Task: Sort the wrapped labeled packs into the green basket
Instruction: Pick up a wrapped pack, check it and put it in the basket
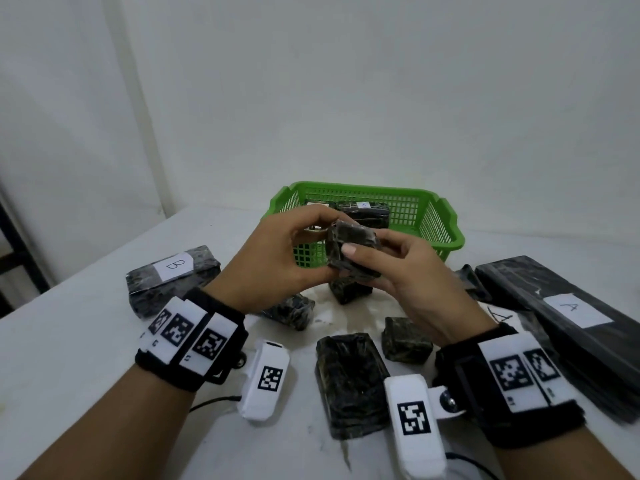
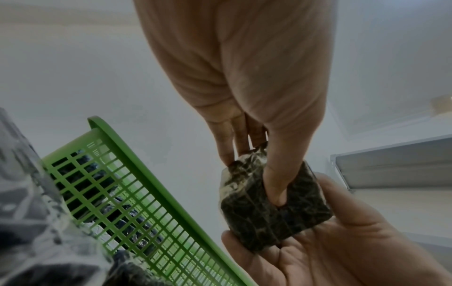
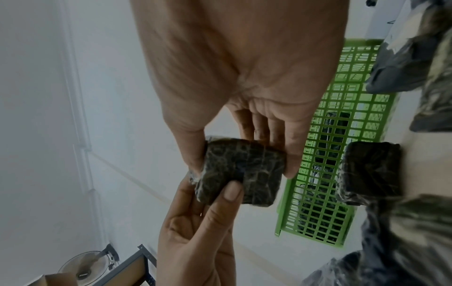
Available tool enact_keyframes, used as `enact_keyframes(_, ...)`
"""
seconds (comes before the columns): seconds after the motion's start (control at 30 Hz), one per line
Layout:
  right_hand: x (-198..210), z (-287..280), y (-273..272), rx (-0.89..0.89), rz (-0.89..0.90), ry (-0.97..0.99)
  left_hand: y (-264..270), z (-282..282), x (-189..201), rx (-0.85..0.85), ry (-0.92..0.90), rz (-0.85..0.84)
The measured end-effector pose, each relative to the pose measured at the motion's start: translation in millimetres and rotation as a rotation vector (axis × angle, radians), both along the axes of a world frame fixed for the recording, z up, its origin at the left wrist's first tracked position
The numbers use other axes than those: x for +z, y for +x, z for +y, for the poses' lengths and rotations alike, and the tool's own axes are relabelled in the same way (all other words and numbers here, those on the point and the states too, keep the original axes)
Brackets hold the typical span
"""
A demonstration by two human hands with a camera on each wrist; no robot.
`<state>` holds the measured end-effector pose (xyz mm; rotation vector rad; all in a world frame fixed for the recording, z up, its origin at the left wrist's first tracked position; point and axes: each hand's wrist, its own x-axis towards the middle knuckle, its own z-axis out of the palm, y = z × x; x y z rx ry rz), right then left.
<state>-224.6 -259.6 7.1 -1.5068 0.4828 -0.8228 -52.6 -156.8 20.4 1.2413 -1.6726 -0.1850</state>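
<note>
While you hold the small wrapped pack [image 1: 352,249] up between both hands just in front of the green basket [image 1: 446,237], turn it until a label shows; none is visible on the faces toward your head camera. Your left hand [image 1: 277,258] pinches its left side and your right hand [image 1: 408,271] clasps it with the thumb across the front. Two packs already lie in the basket, one marked A.

From the left wrist, your thumb [image 2: 276,181] presses the pack's dark face while the right palm cups it from below; keep that support as you rotate.

From the right wrist, fingers and thumb grip opposite edges of the pack. Its film looks slick, so I'd judge a firm grip wise before moving it over the rim.
</note>
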Motion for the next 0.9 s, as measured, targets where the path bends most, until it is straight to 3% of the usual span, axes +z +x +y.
enact_keyframes(0.1, -1.3, -1.6, 0.5, -0.042, 0.028, -0.041, 0.4, -0.3, -0.1, 0.011, 0.003, -0.013)
enact_keyframes(0.27, 3.1, -5.6, -5.8, 0.042, 0.090, -0.024, 5.9, 0.0, 1.3, 0.036, -0.018, -0.025)
enact_keyframes(0.57, 2.2, -2.8, -4.7, -0.009, 0.036, -0.116, 2.5, 0.9, 2.4, 0.006, -0.024, -0.080)
enact_keyframes(0.77, 2.8, -1.6, -8.2, 0.011, 0.037, -0.251, 3.9, 2.6, 1.1, 0.026, 0.129, 0.041)
enact_keyframes(0.9, 0.6, -4.5, -8.4, 0.061, 0.029, -0.210, 4.4, 3.5, 2.5, 0.035, 0.190, 0.131)
